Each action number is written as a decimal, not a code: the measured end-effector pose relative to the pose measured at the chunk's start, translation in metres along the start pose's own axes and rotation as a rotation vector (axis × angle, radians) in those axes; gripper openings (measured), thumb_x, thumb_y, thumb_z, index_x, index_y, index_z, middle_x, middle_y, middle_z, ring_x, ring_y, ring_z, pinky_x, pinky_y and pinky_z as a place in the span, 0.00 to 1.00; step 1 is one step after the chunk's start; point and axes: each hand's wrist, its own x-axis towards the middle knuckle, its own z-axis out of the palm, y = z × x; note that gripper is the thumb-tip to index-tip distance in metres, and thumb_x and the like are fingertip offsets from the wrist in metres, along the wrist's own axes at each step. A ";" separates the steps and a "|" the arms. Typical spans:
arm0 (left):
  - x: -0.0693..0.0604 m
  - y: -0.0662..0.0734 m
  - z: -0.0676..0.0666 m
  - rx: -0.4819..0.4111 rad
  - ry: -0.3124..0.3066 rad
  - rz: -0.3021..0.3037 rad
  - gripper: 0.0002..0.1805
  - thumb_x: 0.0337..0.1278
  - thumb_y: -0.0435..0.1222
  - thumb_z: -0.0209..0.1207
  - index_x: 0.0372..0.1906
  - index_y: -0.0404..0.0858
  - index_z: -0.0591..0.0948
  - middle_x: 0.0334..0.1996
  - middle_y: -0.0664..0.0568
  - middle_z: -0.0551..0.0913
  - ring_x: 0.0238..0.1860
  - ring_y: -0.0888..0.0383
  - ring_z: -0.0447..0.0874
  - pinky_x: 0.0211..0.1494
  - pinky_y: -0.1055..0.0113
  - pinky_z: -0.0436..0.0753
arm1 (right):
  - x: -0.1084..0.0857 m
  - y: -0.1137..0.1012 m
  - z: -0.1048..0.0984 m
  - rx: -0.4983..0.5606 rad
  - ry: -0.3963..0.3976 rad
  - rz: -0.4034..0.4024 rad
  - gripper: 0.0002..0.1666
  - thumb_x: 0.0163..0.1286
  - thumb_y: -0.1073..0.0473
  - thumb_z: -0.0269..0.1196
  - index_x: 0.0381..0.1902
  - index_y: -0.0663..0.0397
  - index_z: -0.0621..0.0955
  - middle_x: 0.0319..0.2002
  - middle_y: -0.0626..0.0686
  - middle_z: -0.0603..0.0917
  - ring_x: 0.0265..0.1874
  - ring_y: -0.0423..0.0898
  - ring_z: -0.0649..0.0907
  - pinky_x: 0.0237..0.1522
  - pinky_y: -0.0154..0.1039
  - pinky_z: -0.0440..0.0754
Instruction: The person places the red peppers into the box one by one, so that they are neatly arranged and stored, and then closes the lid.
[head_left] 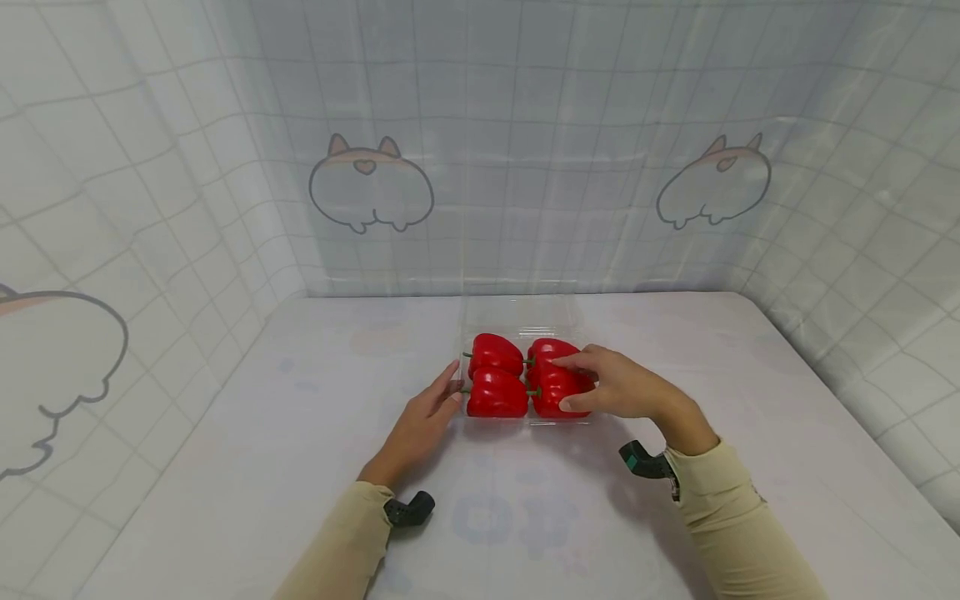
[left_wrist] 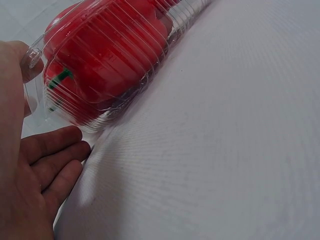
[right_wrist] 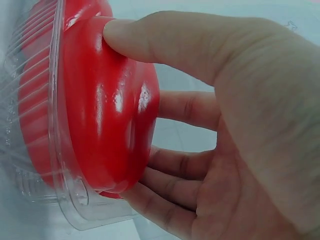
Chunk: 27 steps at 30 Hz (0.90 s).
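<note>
Several red bell peppers (head_left: 498, 393) with green stems lie in a clear plastic clamshell box (head_left: 519, 313), whose lid is folded back. At the box's left rim is my left hand (head_left: 420, 429). In the left wrist view its thumb is against the clear edge and the other fingers extend loosely beside the box wall. My right hand (head_left: 626, 383) grips the near right bell pepper (right_wrist: 105, 110), with thumb on one side and fingers on the other. In the right wrist view this pepper stands above the box rim (right_wrist: 57, 110); its lower part sits within the box.
A pale printed cloth covers the table (head_left: 315, 467). Behind it hangs a white grid-patterned curtain (head_left: 525, 167) with cartoon animal drawings, continuing along both sides. Each wrist carries a black camera mount (head_left: 409, 508) below the beige sleeve (head_left: 341, 542).
</note>
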 end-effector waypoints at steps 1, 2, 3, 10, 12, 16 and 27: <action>0.000 0.000 0.000 0.002 0.000 0.001 0.33 0.74 0.51 0.50 0.79 0.63 0.56 0.68 0.55 0.74 0.69 0.52 0.71 0.67 0.47 0.72 | 0.000 0.000 0.000 -0.002 -0.001 0.000 0.42 0.56 0.49 0.76 0.68 0.50 0.76 0.55 0.54 0.76 0.54 0.53 0.76 0.44 0.44 0.86; 0.000 0.001 0.000 0.003 0.000 0.001 0.33 0.74 0.51 0.50 0.79 0.63 0.55 0.69 0.55 0.74 0.69 0.52 0.71 0.68 0.47 0.72 | 0.000 0.000 0.000 -0.008 -0.001 0.001 0.43 0.56 0.49 0.76 0.69 0.49 0.76 0.55 0.54 0.76 0.54 0.53 0.76 0.44 0.44 0.86; 0.000 0.001 0.000 0.004 0.000 0.006 0.33 0.74 0.51 0.50 0.79 0.63 0.55 0.69 0.55 0.74 0.69 0.52 0.71 0.68 0.46 0.72 | 0.000 0.000 0.000 -0.013 -0.001 0.001 0.43 0.56 0.48 0.76 0.69 0.49 0.76 0.55 0.54 0.76 0.54 0.53 0.76 0.44 0.44 0.86; -0.001 0.002 0.000 0.001 -0.003 -0.007 0.33 0.74 0.51 0.50 0.79 0.64 0.55 0.69 0.55 0.73 0.69 0.52 0.71 0.68 0.46 0.72 | 0.001 -0.001 0.001 -0.041 0.004 -0.002 0.42 0.57 0.49 0.76 0.69 0.49 0.76 0.58 0.55 0.77 0.56 0.54 0.75 0.44 0.45 0.86; -0.002 0.001 0.000 -0.002 -0.003 -0.008 0.33 0.74 0.51 0.50 0.79 0.64 0.55 0.69 0.55 0.74 0.69 0.52 0.71 0.68 0.46 0.72 | 0.001 -0.001 0.002 -0.036 0.009 -0.006 0.42 0.57 0.49 0.76 0.68 0.50 0.76 0.58 0.54 0.78 0.57 0.54 0.76 0.46 0.46 0.86; -0.001 0.001 0.000 -0.010 -0.005 -0.007 0.33 0.74 0.51 0.50 0.79 0.65 0.55 0.69 0.56 0.74 0.69 0.52 0.71 0.68 0.46 0.71 | 0.003 0.000 0.004 -0.021 0.023 -0.006 0.40 0.57 0.50 0.77 0.65 0.54 0.76 0.57 0.53 0.79 0.57 0.53 0.77 0.50 0.47 0.85; -0.001 0.000 0.000 0.005 -0.004 0.012 0.33 0.75 0.51 0.49 0.80 0.61 0.55 0.69 0.53 0.73 0.70 0.50 0.70 0.68 0.46 0.71 | 0.003 -0.001 0.005 -0.023 0.038 0.015 0.38 0.56 0.49 0.77 0.62 0.56 0.78 0.53 0.52 0.78 0.53 0.52 0.77 0.49 0.47 0.85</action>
